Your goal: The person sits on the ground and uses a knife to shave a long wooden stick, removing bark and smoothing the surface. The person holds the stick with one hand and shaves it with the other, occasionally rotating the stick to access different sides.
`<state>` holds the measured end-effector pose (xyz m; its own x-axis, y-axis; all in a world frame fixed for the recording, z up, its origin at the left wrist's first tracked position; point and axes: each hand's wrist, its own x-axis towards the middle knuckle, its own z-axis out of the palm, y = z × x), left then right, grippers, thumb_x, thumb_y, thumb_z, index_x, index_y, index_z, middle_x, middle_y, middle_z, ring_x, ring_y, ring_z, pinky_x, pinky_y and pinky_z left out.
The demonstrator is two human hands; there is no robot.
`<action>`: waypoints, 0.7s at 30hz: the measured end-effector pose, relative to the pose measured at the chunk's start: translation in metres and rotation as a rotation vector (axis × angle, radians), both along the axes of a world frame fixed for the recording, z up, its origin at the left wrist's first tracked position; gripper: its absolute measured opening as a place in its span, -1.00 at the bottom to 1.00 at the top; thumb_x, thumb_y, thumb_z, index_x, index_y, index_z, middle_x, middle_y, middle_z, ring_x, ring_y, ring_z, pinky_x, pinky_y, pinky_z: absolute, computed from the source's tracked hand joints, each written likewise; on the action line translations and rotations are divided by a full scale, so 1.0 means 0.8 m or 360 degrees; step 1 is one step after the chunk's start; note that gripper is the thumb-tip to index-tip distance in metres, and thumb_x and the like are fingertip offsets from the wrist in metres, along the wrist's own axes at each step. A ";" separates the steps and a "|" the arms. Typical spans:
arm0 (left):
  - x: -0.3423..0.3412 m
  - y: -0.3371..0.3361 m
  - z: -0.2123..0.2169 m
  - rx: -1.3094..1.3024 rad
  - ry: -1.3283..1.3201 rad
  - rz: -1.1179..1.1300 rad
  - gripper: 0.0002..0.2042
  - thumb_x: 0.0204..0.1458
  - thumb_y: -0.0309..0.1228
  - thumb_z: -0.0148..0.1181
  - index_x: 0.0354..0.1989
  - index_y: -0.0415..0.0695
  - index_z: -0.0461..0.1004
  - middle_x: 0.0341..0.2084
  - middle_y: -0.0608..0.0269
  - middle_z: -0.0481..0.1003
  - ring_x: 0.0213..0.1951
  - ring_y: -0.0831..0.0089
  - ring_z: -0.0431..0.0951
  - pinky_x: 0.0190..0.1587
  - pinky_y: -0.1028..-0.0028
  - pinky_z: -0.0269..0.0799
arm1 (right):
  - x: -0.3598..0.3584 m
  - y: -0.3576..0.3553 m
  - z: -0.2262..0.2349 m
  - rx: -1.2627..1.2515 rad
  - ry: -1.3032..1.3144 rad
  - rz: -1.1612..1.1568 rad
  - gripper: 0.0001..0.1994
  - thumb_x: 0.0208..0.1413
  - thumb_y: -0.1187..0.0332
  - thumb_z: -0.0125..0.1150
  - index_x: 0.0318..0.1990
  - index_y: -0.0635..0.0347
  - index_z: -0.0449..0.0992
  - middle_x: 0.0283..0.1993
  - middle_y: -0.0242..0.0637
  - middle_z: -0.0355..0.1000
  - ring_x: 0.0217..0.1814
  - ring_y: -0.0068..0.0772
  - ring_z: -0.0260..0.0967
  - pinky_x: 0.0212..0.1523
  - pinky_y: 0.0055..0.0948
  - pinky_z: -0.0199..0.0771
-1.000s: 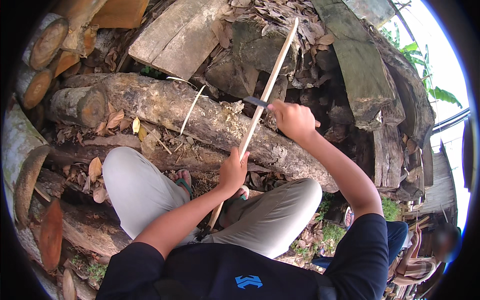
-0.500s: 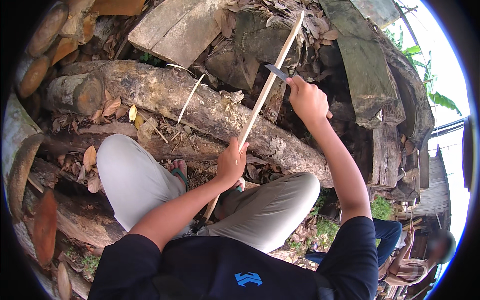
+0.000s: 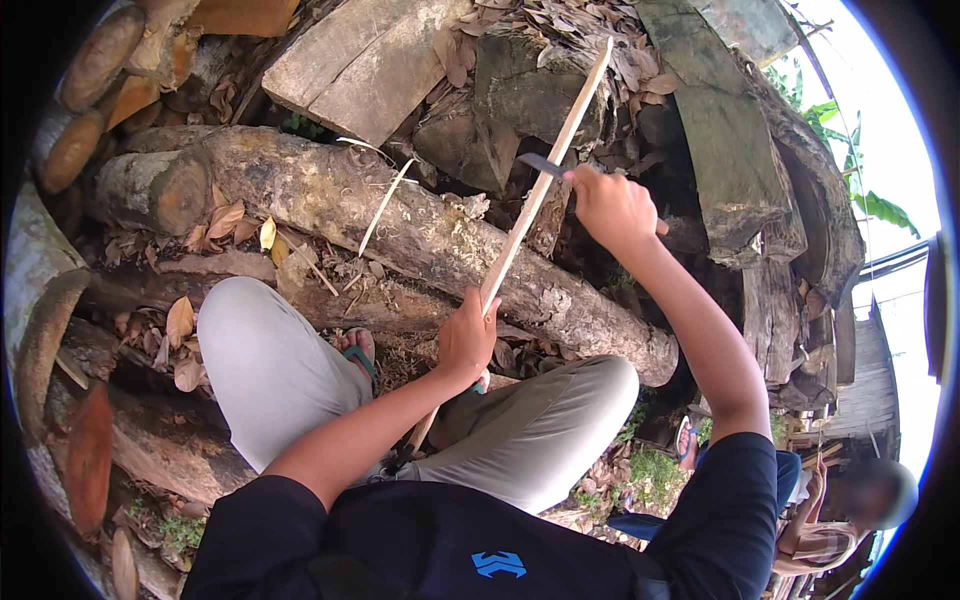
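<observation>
A long, pale wooden stick (image 3: 552, 163) slants from my lap up to the far right, over a log. Around its lower part my left hand (image 3: 467, 332) is closed, and the stick's near end comes out below the fist by my thigh. My right hand (image 3: 613, 207) grips the handle of a knife (image 3: 543, 164). The dark blade lies across the stick's upper half, its tip past the stick's left side. Most of the handle is hidden in my fist; its end pokes out by the wrist.
A thick log (image 3: 330, 200) lies crosswise before my knees, with thin pale shavings (image 3: 385, 207) on it. Squared timber blocks (image 3: 365, 65) and beams (image 3: 715, 130) are piled beyond. Dry leaves (image 3: 180, 320) litter the ground. Another person (image 3: 830, 520) sits at the lower right.
My right hand and the knife have shifted slightly down along the stick, toward me. The stick's far end sits a little lower in view. Both hands keep their hold.
</observation>
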<state>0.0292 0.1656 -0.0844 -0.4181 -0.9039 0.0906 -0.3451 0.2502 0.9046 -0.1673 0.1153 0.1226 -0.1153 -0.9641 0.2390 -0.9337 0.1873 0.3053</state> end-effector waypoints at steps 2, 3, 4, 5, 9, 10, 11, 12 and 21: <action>-0.004 -0.002 -0.002 -0.0123 0.0062 0.0053 -0.73 0.36 -0.22 0.10 -0.24 -0.16 0.26 -0.67 -0.04 0.49 -0.59 -0.10 0.56 -0.56 0.02 0.41 | -0.024 -0.031 0.029 -0.0214 0.0032 -0.0209 -0.72 0.39 0.09 0.05 -0.26 0.00 0.58 -0.56 -0.11 0.54 -0.52 0.05 0.57 -0.50 -0.03 0.59; -0.004 0.000 -0.001 -0.0079 0.0042 0.0035 -0.73 0.36 -0.22 0.10 -0.24 -0.16 0.26 -0.67 -0.04 0.49 -0.59 -0.11 0.56 -0.56 0.01 0.41 | -0.023 -0.024 0.019 -0.0102 0.0050 -0.0120 -0.72 0.39 0.09 0.04 -0.25 0.00 0.58 -0.56 -0.12 0.54 -0.52 0.05 0.57 -0.49 -0.03 0.59; -0.004 0.005 0.000 -0.0035 0.0022 0.0016 -0.73 0.36 -0.23 0.10 -0.24 -0.16 0.26 -0.67 -0.04 0.50 -0.59 -0.11 0.55 -0.55 0.01 0.41 | -0.014 -0.007 -0.002 0.0010 0.0068 -0.0031 -0.72 0.39 0.10 0.04 -0.25 0.01 0.58 -0.57 -0.12 0.54 -0.52 0.05 0.57 -0.49 -0.04 0.60; -0.001 0.003 0.001 -0.0002 -0.0007 0.0015 -0.73 0.36 -0.23 0.10 -0.24 -0.16 0.26 -0.67 -0.04 0.50 -0.59 -0.11 0.55 -0.55 0.01 0.42 | 0.002 0.005 -0.022 0.0111 0.0077 0.0075 -0.72 0.39 0.10 0.04 -0.25 0.01 0.58 -0.57 -0.13 0.54 -0.53 0.05 0.57 -0.49 -0.04 0.60; -0.003 0.003 -0.002 -0.0102 0.0051 0.0022 -0.73 0.36 -0.23 0.09 -0.24 -0.16 0.26 -0.66 -0.04 0.48 -0.59 -0.13 0.54 -0.56 0.02 0.40 | 0.000 -0.005 0.008 0.0004 0.0115 -0.0037 -0.74 0.39 0.11 0.05 -0.23 -0.02 0.59 -0.54 -0.10 0.55 -0.52 0.07 0.57 -0.50 -0.04 0.60; -0.006 0.004 -0.003 -0.0117 0.0074 0.0022 -0.74 0.36 -0.23 0.09 -0.24 -0.16 0.26 -0.67 -0.04 0.48 -0.60 -0.12 0.53 -0.56 0.02 0.40 | -0.033 -0.024 0.031 -0.0223 0.0115 -0.0151 -0.68 0.41 0.05 0.01 -0.25 0.02 0.57 -0.52 -0.04 0.55 -0.51 0.13 0.56 -0.50 0.00 0.58; -0.005 -0.001 -0.005 -0.0133 0.0083 0.0032 -0.74 0.36 -0.23 0.09 -0.24 -0.16 0.26 -0.67 -0.03 0.47 -0.60 -0.12 0.53 -0.56 0.01 0.39 | -0.040 -0.039 0.048 -0.0308 0.0041 -0.0281 -0.64 0.42 0.01 -0.02 -0.26 0.04 0.55 -0.51 0.00 0.55 -0.46 0.19 0.55 -0.47 0.07 0.58; -0.004 -0.003 -0.007 -0.0149 0.0093 0.0041 -0.74 0.36 -0.23 0.09 -0.24 -0.16 0.26 -0.67 -0.03 0.47 -0.60 -0.12 0.53 -0.56 0.01 0.39 | -0.035 -0.032 0.039 -0.0254 0.0031 -0.0200 -0.67 0.41 0.05 0.00 -0.23 0.05 0.56 -0.51 -0.02 0.56 -0.48 0.16 0.57 -0.46 0.03 0.60; -0.004 -0.002 -0.005 0.0004 0.0070 0.0007 -0.70 0.36 -0.17 0.09 -0.23 -0.16 0.25 -0.60 -0.13 0.49 -0.50 -0.25 0.54 -0.51 -0.08 0.34 | -0.011 -0.014 0.008 -0.0229 -0.0015 -0.0206 -0.70 0.40 0.07 0.04 -0.25 0.04 0.57 -0.58 -0.08 0.52 -0.55 0.05 0.56 -0.55 0.00 0.55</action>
<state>0.0262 0.1637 -0.0886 -0.4099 -0.9059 0.1063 -0.3062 0.2464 0.9195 -0.1763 0.1037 0.1292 -0.2388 -0.8971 0.3717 -0.9018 0.3469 0.2578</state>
